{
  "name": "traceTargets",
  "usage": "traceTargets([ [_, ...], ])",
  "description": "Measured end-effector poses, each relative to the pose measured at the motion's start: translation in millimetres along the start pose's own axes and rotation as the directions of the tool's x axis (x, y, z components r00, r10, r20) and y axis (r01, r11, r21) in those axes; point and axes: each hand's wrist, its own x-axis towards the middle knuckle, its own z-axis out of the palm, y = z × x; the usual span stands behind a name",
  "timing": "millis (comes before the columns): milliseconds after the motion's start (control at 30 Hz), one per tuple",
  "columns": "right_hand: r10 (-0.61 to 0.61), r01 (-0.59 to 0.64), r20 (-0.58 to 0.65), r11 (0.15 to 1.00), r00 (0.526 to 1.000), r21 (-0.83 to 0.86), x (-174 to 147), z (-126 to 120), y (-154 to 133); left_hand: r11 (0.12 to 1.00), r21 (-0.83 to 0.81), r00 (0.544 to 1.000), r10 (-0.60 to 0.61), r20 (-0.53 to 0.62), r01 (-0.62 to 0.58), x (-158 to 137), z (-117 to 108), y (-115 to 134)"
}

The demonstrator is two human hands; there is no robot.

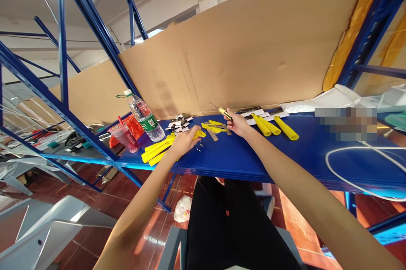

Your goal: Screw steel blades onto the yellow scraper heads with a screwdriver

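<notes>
In my right hand (237, 124) is a screwdriver (224, 112) with a pale yellow and black handle, its thin shaft pointing up and to the left. My left hand (185, 141) is closed at the fingertips on a yellow plastic piece (199, 134) over the blue tabletop. Beneath and beside that wrist lie several yellow tube-shaped handles (155, 151). Between my hands is a small pile of flat yellow parts (213, 125) with grey metal blades (212, 135). Small light-coloured bits (199, 147) are scattered near my left fingers.
Three yellow handles (287, 128) with dark and white strips lie right of my right hand. A water bottle (146, 118) and a red drink cup (125, 135) stand at left. A white cable (336, 177) loops at right. Cardboard (247, 46) backs the blue table (234, 158).
</notes>
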Motion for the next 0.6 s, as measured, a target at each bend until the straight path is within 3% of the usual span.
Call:
traceTargets([
  [233,-0.003,0.003,0.010,1.000,1.000,0.005,-1,0,0,0.993,-0.027,0.993,0.114,0.034,-0.113,2,-2,0],
  [433,0.010,-0.010,-0.009,1.000,1.000,0.008,0,0,-1,0.991,-0.132,0.998,-0.010,-0.055,0.003,-1,1,-2],
  [600,0.006,-0.006,0.005,1.000,1.000,0.012,1,0,0,0.930,-0.347,0.963,-0.193,-0.190,0.118,-4,-31,-37],
])
